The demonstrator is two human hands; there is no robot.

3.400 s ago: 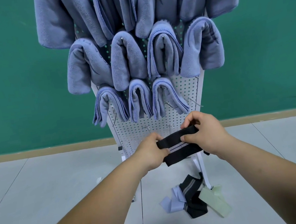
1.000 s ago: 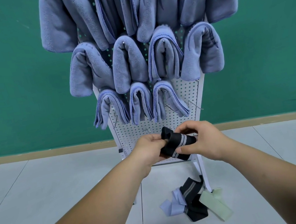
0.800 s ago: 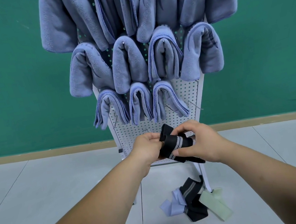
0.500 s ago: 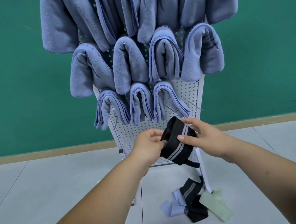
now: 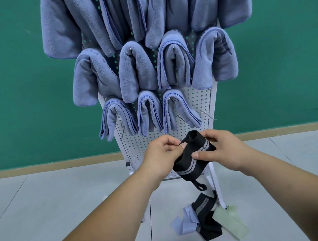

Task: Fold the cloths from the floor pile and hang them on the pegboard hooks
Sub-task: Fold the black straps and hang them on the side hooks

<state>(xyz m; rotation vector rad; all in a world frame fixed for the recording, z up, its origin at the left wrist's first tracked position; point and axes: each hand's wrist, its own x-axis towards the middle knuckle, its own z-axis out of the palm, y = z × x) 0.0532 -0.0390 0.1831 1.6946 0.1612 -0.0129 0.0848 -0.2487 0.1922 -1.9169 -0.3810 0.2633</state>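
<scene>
A green wall [image 5: 12, 81] stands behind a grey tiled floor [image 5: 41, 201], and a white pegboard [image 5: 201, 101] rises at the middle of the scene. Blue-grey folded cloths [image 5: 135, 67] hang over its hooks in rows: large ones at the top, 4 beneath them, and 3 smaller ones lower down. A bare hook [image 5: 207, 113] sticks out just right of those 3. In front of the board's lower part, both hands hold a black cloth with grey stripes [image 5: 193, 156], folded over on itself. The left hand [image 5: 160, 157] pinches a thin strap at the cloth's upper edge, while the right hand [image 5: 223, 149] grips the fold, thumb pressed on the front. A small loop [image 5: 201, 187] dangles below the cloth. On the floor near the stand's right leg lies the pile [image 5: 206, 217]: pale lilac, black striped and pale green pieces, overlapping.
</scene>
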